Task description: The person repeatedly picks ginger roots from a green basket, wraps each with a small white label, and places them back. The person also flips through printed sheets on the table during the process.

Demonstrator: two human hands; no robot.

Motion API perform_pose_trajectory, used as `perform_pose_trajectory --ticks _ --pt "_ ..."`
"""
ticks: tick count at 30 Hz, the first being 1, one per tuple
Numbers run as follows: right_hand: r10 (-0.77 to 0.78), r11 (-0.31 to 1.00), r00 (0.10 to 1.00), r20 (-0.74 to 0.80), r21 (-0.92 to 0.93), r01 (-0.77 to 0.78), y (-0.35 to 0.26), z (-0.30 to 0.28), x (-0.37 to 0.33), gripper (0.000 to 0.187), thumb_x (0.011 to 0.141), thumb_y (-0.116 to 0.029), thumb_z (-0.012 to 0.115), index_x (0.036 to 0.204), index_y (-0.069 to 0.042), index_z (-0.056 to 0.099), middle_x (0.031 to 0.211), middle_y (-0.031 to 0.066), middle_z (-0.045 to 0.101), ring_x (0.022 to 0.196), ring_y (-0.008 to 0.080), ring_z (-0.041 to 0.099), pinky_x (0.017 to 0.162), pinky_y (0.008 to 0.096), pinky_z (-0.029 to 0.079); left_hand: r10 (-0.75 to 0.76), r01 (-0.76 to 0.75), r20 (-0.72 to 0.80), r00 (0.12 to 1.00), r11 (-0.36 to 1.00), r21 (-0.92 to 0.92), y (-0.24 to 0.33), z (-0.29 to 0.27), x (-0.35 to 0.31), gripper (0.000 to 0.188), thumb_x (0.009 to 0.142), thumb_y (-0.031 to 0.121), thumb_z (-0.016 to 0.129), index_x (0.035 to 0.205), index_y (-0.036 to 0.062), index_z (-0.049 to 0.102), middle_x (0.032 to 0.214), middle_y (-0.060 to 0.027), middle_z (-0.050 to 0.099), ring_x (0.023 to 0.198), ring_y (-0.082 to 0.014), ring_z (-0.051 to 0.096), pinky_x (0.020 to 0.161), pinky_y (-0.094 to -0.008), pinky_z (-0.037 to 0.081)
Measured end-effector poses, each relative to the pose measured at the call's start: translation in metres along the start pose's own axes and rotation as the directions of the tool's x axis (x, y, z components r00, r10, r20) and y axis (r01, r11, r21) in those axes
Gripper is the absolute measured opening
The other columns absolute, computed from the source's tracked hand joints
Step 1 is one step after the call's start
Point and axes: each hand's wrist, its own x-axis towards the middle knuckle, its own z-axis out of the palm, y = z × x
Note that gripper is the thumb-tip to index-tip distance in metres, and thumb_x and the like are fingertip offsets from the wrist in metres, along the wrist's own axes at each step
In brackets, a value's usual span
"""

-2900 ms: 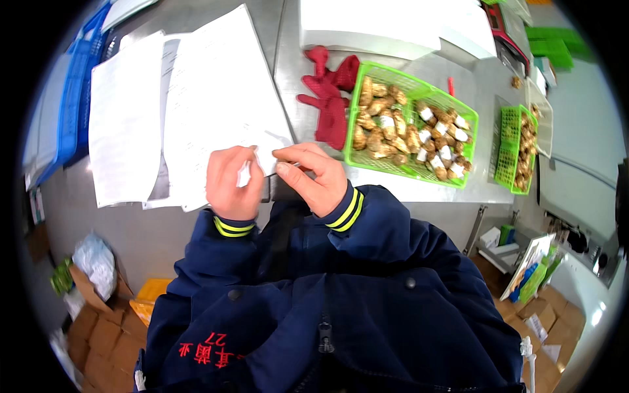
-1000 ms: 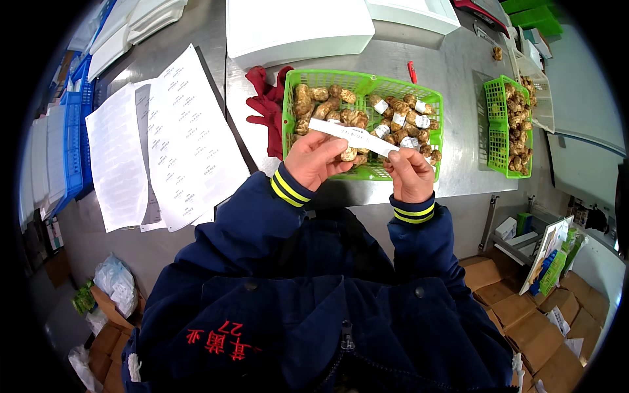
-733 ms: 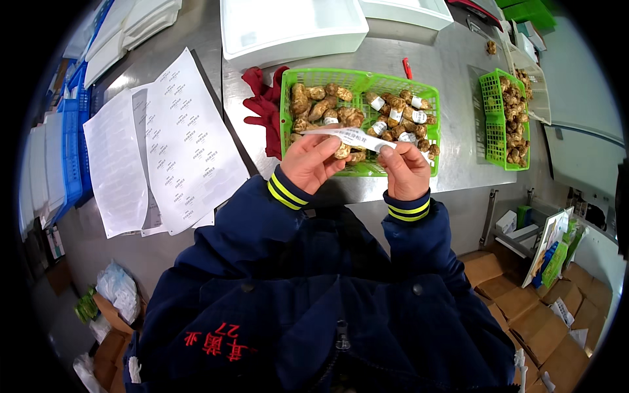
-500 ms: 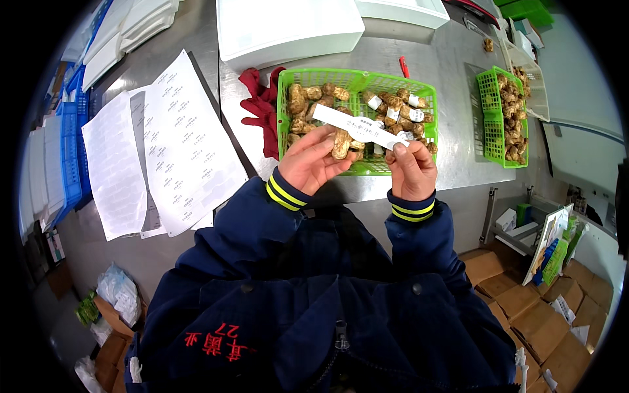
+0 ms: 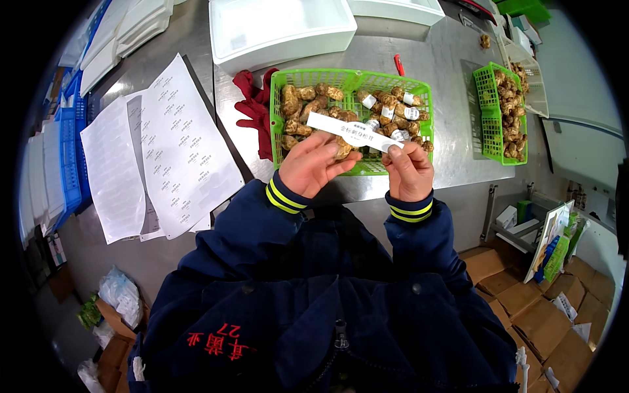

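Observation:
My left hand (image 5: 311,167) is closed around a brown, knobbly mushroom (image 5: 343,149), partly covered by a white label strip (image 5: 347,132). The strip slants across above it, its right end pinched between the thumb and fingers of my right hand (image 5: 409,171). Whether its underside touches the mushroom, I cannot tell. Both hands are over the near side of a green two-part plastic basket (image 5: 367,79). Bare mushrooms (image 5: 291,101) lie in its left compartment; in the right one are mushrooms wrapped with white labels (image 5: 388,112).
Left of the basket lies a dark red glove (image 5: 249,112), and farther left are printed label sheets (image 5: 187,147). White boxes (image 5: 282,42) stand behind. A red pen-like tool (image 5: 399,64) lies beyond the basket. Another green basket (image 5: 485,98) with mushrooms is at the right table edge.
The strip has tilted so its printed face shows more plainly, and it covers more of the mushroom. Both hands keep their holds; the whole view has shifted slightly.

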Motion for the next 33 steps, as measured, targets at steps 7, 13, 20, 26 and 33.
perform_pose_trajectory --ticks 7,13,20,26,33 --pt "0.022 0.991 1.0 -0.02 -0.128 -0.024 0.003 -0.003 -0.001 0.007 0.077 0.0 0.065 0.081 -0.001 0.059 0.078 0.0005 0.06 0.069 0.0057 0.052 0.064 0.0194 0.041 0.035 -0.035 0.008 0.999 0.997 0.066 -0.005 -0.001 0.002 0.034 0.089 0.013 0.05 0.118 -0.0016 0.043 0.112 -0.0097 0.052 0.101 -0.0186 0.053 0.088 -0.0298 0.042" --pt "0.027 0.981 1.0 0.002 -0.19 -0.026 0.008 -0.001 0.001 0.007 0.077 -0.002 0.066 0.08 -0.003 0.059 0.074 -0.0025 0.058 0.065 0.0028 0.047 0.058 0.0175 0.036 0.053 -0.051 -0.061 0.997 0.998 0.043 -0.005 -0.001 0.003 0.032 0.09 0.013 0.048 0.116 -0.0033 0.044 0.111 -0.0132 0.052 0.1 -0.0206 0.054 0.088 -0.0305 0.044" --pt "0.06 0.981 0.998 0.004 -0.184 -0.059 0.01 0.009 0.002 0.009 0.077 -0.003 0.066 0.079 -0.003 0.058 0.074 -0.0016 0.058 0.064 0.0029 0.047 0.057 0.0176 0.036 0.05 -0.046 -0.085 0.995 0.998 0.047 -0.003 -0.004 0.003 0.028 0.091 0.016 0.047 0.112 -0.0019 0.046 0.107 -0.0108 0.055 0.1 -0.0205 0.054 0.088 -0.0311 0.045" --pt "0.064 0.986 0.998 0.027 -0.157 -0.059 0.015 0.013 0.005 0.01 0.077 -0.002 0.066 0.079 -0.002 0.056 0.075 0.0003 0.059 0.065 0.0037 0.048 0.059 0.0186 0.038 0.036 -0.037 -0.086 0.996 0.999 -0.01 -0.006 -0.009 0.0 0.029 0.091 0.016 0.046 0.115 0.0008 0.043 0.109 -0.0088 0.052 0.097 -0.0173 0.052 0.081 -0.0294 0.045" --pt "0.064 0.99 0.992 0.106 -0.129 -0.05 0.009 0.021 0.004 0.009 0.077 0.001 0.064 0.077 -0.001 0.055 0.076 0.0042 0.06 0.067 0.0076 0.055 0.061 0.0202 0.044 -0.038 0.055 0.094 0.995 0.981 -0.186 -0.008 -0.008 -0.002 0.032 0.09 0.016 0.047 0.116 -0.0023 0.043 0.109 -0.0119 0.053 0.096 -0.0212 0.055 0.082 -0.0298 0.046"
